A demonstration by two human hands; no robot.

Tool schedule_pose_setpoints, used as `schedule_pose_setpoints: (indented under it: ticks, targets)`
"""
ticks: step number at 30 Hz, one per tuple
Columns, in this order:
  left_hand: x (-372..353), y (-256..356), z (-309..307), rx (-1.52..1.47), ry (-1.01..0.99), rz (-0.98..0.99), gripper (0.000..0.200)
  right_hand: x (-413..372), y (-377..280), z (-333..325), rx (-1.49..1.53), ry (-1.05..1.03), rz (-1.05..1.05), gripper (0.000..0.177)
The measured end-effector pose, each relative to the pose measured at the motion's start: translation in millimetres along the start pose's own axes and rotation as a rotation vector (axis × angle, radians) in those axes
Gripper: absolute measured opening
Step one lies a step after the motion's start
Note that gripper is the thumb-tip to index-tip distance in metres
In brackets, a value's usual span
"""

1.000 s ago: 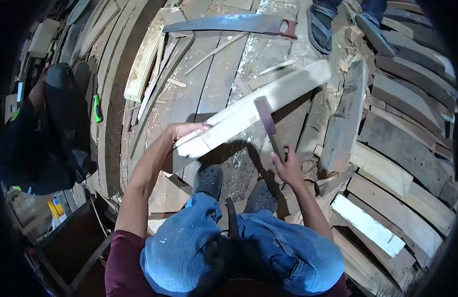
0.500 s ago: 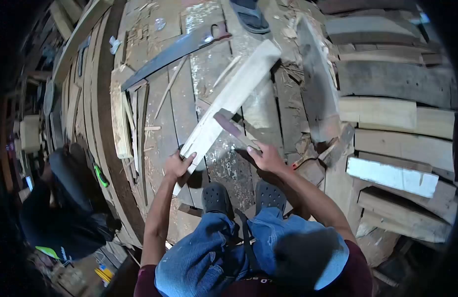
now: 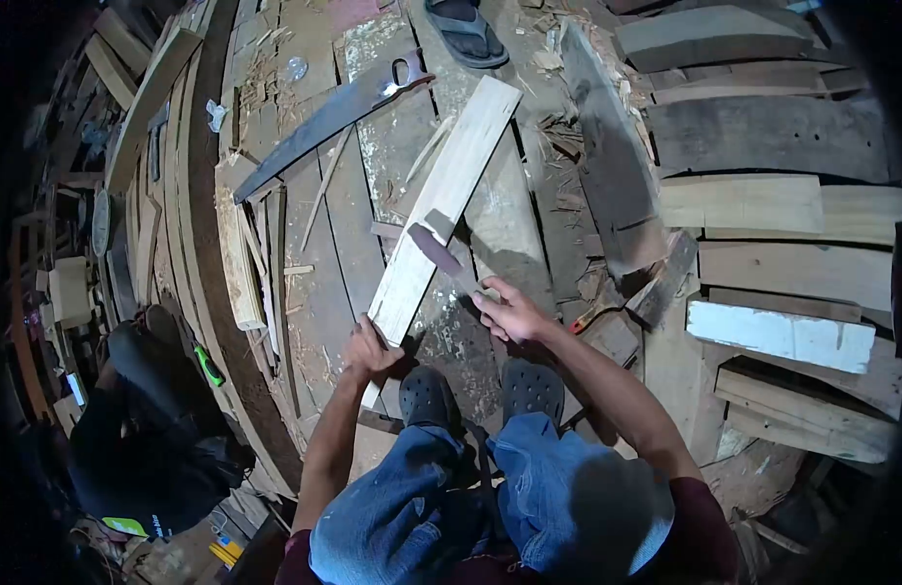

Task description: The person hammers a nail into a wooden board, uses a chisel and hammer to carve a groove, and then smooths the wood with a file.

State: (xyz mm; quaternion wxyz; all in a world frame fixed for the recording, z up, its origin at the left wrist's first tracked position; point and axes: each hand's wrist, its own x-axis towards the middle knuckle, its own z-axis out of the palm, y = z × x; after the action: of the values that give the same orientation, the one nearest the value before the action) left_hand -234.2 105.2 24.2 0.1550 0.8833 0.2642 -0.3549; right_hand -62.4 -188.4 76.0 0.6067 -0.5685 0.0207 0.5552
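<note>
A long pale wooden board (image 3: 451, 185) lies slanted across the plank floor ahead of my feet. My left hand (image 3: 371, 351) grips it near its close end, fingers over the top face. In my right hand (image 3: 511, 312) is a short tool with a broad, dark reddish-brown blade (image 3: 434, 250), its narrow handle running into my fingers. The blade's far end overlaps the middle of the board, beside a grey shadow patch. Beyond the board to the left rests a handsaw (image 3: 324, 122).
Stacked planks (image 3: 773, 136) fill the right side, with a white-painted piece (image 3: 778, 334) among them. A dark upright plank (image 3: 612, 156) stands nearer. Wood strips and shavings litter the floor. At left sits another person (image 3: 149, 419), near a green-handled tool (image 3: 208, 367). A sandalled foot (image 3: 468, 34) shows ahead.
The board's far end has swung left. My left hand has slid down and right along its near end, fingers now over the top. My right hand and the blade have shifted slightly left.
</note>
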Motion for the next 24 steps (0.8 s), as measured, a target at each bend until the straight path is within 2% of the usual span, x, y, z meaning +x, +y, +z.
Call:
schedule_pose_setpoints:
  ticks: [1, 4, 5, 6, 8, 12, 14, 15, 16, 19, 21, 24]
  targets:
    - [-2, -1, 2, 0.03, 0.066, 0.05, 0.109, -4, -2, 1, 0.053, -0.024, 0.003, 0.032]
    - [-19, 1, -14, -0.135, 0.049, 0.187, 0.099, -9, -5, -3, 0.095, -0.04, -0.079, 0.029]
    - [-24, 8, -28, -0.166, -0.063, 0.159, 0.095, -9, -5, -5, 0.085, -0.033, -0.149, 0.029]
    - [-31, 11, -36, -0.219, -0.074, 0.192, 0.094, -8, -5, -4, 0.078, -0.024, -0.218, 0.028]
    - [-40, 15, -46, -0.328, -0.098, 0.265, 0.091, -9, -12, 1, -0.125, 0.106, -0.336, 0.028]
    - [-38, 3, -39, -0.676, -0.309, 0.347, 0.097, 3, -4, -4, -0.483, 0.29, -0.522, 0.033]
    - [-40, 3, -40, -0.743, -0.459, 0.344, 0.099, 8, -4, -6, -0.689, 0.369, -0.608, 0.033]
    - [-41, 4, -42, -0.745, -0.513, 0.323, 0.1, 2, -19, 0, -0.778, 0.366, -0.487, 0.034]
    - [-43, 4, -43, -0.746, -0.567, 0.3, 0.102, 3, -22, 1, -0.8, 0.357, -0.476, 0.035]
    - [-34, -12, -23, -0.844, -0.427, 0.339, 0.091, 6, -39, 16, -0.861, 0.322, -0.406, 0.04]
    - [-23, -19, -13, -0.938, -0.341, 0.331, 0.082, 20, -28, 19, -1.001, 0.331, -0.468, 0.04]
    - [-14, -27, -10, -0.883, -0.32, 0.287, 0.087, 29, -15, 17, -1.066, 0.289, -0.43, 0.037]
